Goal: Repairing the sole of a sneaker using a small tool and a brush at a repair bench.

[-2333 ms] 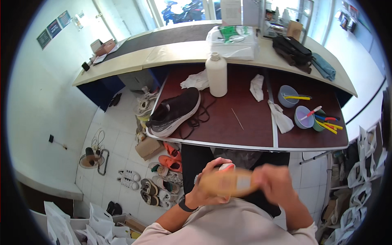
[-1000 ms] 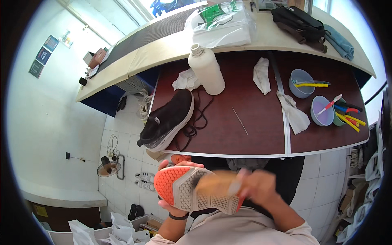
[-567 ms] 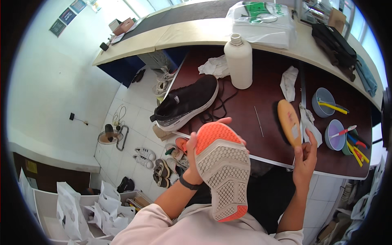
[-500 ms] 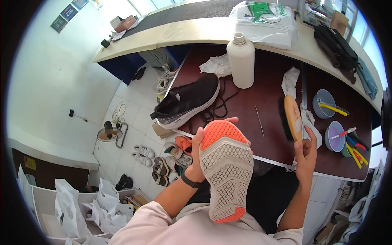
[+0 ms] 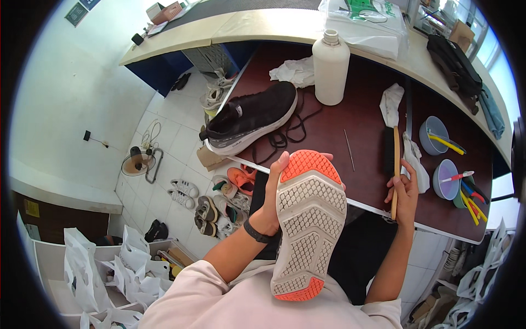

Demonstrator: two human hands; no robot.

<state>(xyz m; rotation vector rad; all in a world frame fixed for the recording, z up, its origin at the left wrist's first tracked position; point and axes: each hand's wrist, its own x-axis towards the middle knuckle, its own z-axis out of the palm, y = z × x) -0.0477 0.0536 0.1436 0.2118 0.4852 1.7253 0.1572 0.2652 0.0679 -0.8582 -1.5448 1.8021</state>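
Note:
My left hand (image 5: 269, 203) grips a shoe (image 5: 308, 225) near its toe, with the patterned sole turned up toward me; the sole is off-white with orange at toe and heel. In my right hand (image 5: 404, 193) is a wooden brush (image 5: 395, 170), held by its handle and seen edge-on, its dark bristles facing left. The brush is apart from the shoe. A black shoe (image 5: 249, 118) with a pale sole lies on the dark red table (image 5: 329, 131), loose black laces (image 5: 296, 131) beside it. A thin metal rod (image 5: 349, 149) lies between the hands' far side and the bottle.
A white bottle (image 5: 331, 71) stands uncapped at the back, near crumpled white paper (image 5: 293, 71). Two bowls (image 5: 445, 186) with coloured-handled brushes sit at the right. Several shoes (image 5: 205, 214) and a fan (image 5: 137, 162) are on the floor at left. White bags (image 5: 85, 268) fill a shelf.
My right hand has turned the brush from its broad wooden face to its edge, and its fingers have shifted around the handle. The shoe sits slightly differently in view; the whole view has shifted a little.

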